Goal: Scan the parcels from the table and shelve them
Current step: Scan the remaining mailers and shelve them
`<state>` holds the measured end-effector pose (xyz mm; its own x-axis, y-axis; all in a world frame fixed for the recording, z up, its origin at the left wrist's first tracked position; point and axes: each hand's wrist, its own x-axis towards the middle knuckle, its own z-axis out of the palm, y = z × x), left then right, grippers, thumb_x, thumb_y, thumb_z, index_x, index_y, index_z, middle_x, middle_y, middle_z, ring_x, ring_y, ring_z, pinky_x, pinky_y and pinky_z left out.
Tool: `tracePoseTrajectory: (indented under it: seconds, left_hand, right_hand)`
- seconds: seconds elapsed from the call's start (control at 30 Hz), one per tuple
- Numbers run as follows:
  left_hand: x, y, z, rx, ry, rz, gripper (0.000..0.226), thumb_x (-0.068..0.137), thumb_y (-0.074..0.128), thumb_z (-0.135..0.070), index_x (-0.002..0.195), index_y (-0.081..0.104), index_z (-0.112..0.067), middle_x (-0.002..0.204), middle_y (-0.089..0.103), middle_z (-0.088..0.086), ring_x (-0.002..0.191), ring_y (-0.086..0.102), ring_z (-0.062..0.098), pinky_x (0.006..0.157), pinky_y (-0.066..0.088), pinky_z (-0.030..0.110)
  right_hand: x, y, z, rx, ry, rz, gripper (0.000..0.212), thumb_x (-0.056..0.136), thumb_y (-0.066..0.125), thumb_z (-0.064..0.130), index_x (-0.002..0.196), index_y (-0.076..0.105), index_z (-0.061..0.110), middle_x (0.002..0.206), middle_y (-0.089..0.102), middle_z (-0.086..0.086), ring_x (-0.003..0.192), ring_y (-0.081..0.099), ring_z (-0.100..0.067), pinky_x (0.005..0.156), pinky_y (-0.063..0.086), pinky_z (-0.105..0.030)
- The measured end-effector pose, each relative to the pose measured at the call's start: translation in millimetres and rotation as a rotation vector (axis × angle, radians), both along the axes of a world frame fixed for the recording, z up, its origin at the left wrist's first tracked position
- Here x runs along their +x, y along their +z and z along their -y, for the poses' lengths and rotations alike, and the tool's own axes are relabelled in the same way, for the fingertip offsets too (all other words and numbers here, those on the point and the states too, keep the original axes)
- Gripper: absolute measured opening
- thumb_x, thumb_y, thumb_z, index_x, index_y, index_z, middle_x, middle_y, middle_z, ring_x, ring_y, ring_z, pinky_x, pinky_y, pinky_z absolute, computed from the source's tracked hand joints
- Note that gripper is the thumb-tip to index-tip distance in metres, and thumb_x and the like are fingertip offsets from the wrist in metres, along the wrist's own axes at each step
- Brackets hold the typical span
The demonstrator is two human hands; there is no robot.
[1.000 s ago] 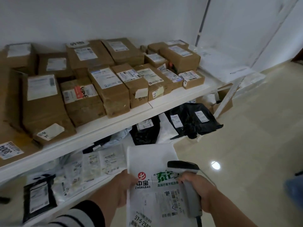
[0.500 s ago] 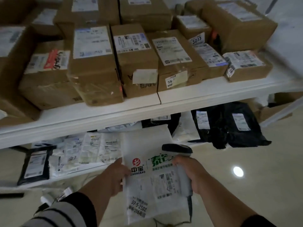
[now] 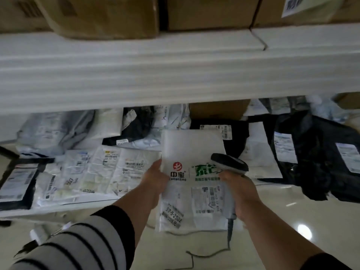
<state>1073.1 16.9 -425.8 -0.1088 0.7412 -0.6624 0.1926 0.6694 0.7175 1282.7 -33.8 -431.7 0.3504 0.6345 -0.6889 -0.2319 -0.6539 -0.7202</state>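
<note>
I hold a flat white parcel bag [image 3: 191, 151] with a red logo, green lettering and shipping labels, in front of the lower shelf [image 3: 64, 208]. My left hand [image 3: 154, 179] grips its left edge. My right hand [image 3: 238, 190] grips a grey barcode scanner [image 3: 229, 164] against the bag's right side, and its cord hangs down below. The bag's far end reaches over the parcels lying on the lower shelf.
The white upper shelf [image 3: 136, 75] with cardboard boxes [image 3: 109, 14] fills the top of the view, close to my head. White mailers [image 3: 109, 172] and black mailers [image 3: 315, 154] cover the lower shelf. Glossy floor lies at the lower right.
I have bent down and moved in: the upper shelf rose in view and the lower shelf came close. Both hands carried the white bag and scanner forward toward the lower shelf.
</note>
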Motion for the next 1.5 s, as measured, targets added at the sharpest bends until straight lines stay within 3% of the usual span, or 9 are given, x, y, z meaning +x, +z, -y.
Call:
tracePoseTrajectory:
  seconds: [0.13, 0.27, 0.43, 0.57, 0.73, 0.83, 1.17, 1.33, 1.5]
  left_hand:
    - [-4.9, -14.3, -25.2, 0.178, 0.027, -0.104, 0.049, 0.096, 0.048, -0.012, 0.138, 0.049, -0.037, 0.091, 0.068, -0.010, 0.083, 0.067, 0.016, 0.061, 0.053, 0.026]
    - [-11.4, -33.0, -55.7, 0.236, -0.016, -0.202, 0.048, 0.097, 0.043, -0.013, 0.137, 0.051, -0.037, 0.100, 0.072, -0.004, 0.086, 0.069, 0.019, 0.072, 0.059, 0.034]
    - [-6.3, -69.0, -74.1, 0.232, -0.227, -0.337, 0.058, 0.095, 0.048, -0.004, 0.148, 0.035, -0.025, 0.135, 0.056, 0.003, 0.095, 0.059, 0.017, 0.081, 0.054, 0.035]
    - [3.4, -90.6, -82.3, 0.228, -0.403, -0.472, 0.049, 0.091, 0.051, -0.002, 0.138, 0.047, -0.017, 0.120, 0.058, 0.006, 0.113, 0.055, 0.027, 0.098, 0.051, 0.042]
    - [-7.3, -91.1, -71.4, 0.261, -0.321, -0.319, 0.053, 0.092, 0.050, 0.001, 0.140, 0.050, -0.020, 0.126, 0.061, 0.005, 0.097, 0.061, 0.014, 0.069, 0.049, 0.020]
    - [-16.1, -79.4, -55.5, 0.287, -0.214, -0.335, 0.057, 0.091, 0.055, -0.003, 0.145, 0.046, -0.021, 0.144, 0.051, 0.005, 0.104, 0.061, 0.014, 0.075, 0.052, 0.021]
    - [-42.2, 47.8, 31.1, 0.094, -0.284, -0.473, 0.055, 0.092, 0.055, -0.013, 0.146, 0.045, -0.022, 0.149, 0.041, 0.008, 0.121, 0.054, 0.026, 0.083, 0.046, 0.025]
    - [-65.4, 151.0, 70.5, 0.047, -0.268, -0.460, 0.055, 0.093, 0.057, -0.019, 0.146, 0.044, -0.020, 0.147, 0.044, 0.009, 0.118, 0.057, 0.026, 0.096, 0.048, 0.031]
    - [-103.7, 241.5, 114.1, 0.058, -0.208, -0.474, 0.053, 0.095, 0.060, -0.024, 0.146, 0.044, -0.018, 0.146, 0.045, 0.010, 0.095, 0.058, 0.018, 0.075, 0.043, 0.023]
  right_hand:
    - [-8.0, -14.7, -31.6, 0.124, -0.023, 0.016, 0.011, 0.082, 0.072, 0.019, 0.089, 0.070, 0.011, 0.063, 0.073, -0.002, 0.049, 0.069, -0.016, 0.045, 0.051, -0.024]
    - [-15.9, -19.0, -71.5, 0.129, 0.032, 0.019, 0.021, 0.072, 0.075, 0.025, 0.088, 0.073, 0.012, 0.070, 0.076, -0.006, 0.076, 0.074, -0.031, 0.082, 0.060, -0.047]
    - [-14.2, -50.3, -104.2, 0.146, 0.063, 0.055, 0.016, 0.076, 0.075, 0.023, 0.086, 0.072, 0.011, 0.057, 0.072, -0.003, 0.074, 0.070, -0.030, 0.078, 0.057, -0.040]
    - [-15.7, -74.5, -112.1, 0.173, 0.082, 0.058, 0.020, 0.072, 0.074, 0.022, 0.088, 0.073, 0.010, 0.066, 0.075, -0.006, 0.076, 0.073, -0.032, 0.086, 0.059, -0.052]
    - [-20.1, -75.6, -103.6, 0.205, 0.058, 0.117, 0.012, 0.075, 0.075, 0.020, 0.083, 0.071, 0.011, 0.071, 0.076, -0.009, 0.079, 0.073, -0.034, 0.085, 0.059, -0.054]
    - [-24.8, -56.6, -91.6, 0.222, 0.058, 0.246, 0.007, 0.078, 0.071, 0.016, 0.079, 0.069, 0.010, 0.076, 0.073, -0.014, 0.078, 0.070, -0.033, 0.077, 0.058, -0.046]
    - [-44.6, 68.4, -0.8, 0.076, 0.217, 0.124, 0.010, 0.081, 0.071, 0.004, 0.080, 0.068, 0.014, 0.075, 0.068, -0.002, 0.058, 0.064, -0.017, 0.071, 0.055, -0.039]
    - [-64.0, 174.0, 41.1, 0.030, 0.391, 0.097, 0.031, 0.058, 0.072, 0.022, 0.084, 0.072, 0.005, 0.063, 0.066, -0.001, 0.051, 0.059, -0.016, 0.065, 0.050, -0.036]
    - [-92.5, 256.2, 67.8, -0.013, 0.626, 0.125, 0.017, 0.079, 0.074, 0.012, 0.091, 0.071, 0.000, 0.059, 0.063, -0.003, 0.052, 0.061, -0.018, 0.063, 0.049, -0.032]
